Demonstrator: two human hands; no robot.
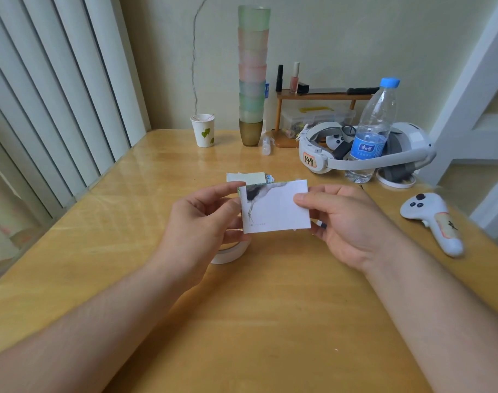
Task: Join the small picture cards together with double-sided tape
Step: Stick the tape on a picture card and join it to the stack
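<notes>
I hold a small white picture card (pixel 276 207) with a grey bird print above the middle of the wooden table (pixel 270 307). My left hand (pixel 205 219) pinches its left edge and my right hand (pixel 341 219) pinches its right edge. A green edge of another card peeks out behind its top left corner. A roll of white double-sided tape (pixel 230 253) lies on the table under my left hand, partly hidden. A small pile of other cards (pixel 249 177) lies just beyond my hands.
At the back stand a paper cup (pixel 203 130), a tall stack of coloured cups (pixel 252 80), a small wooden shelf (pixel 321 97), a white headset (pixel 364 148) and a water bottle (pixel 372 131). A white controller (pixel 435 222) lies at the right.
</notes>
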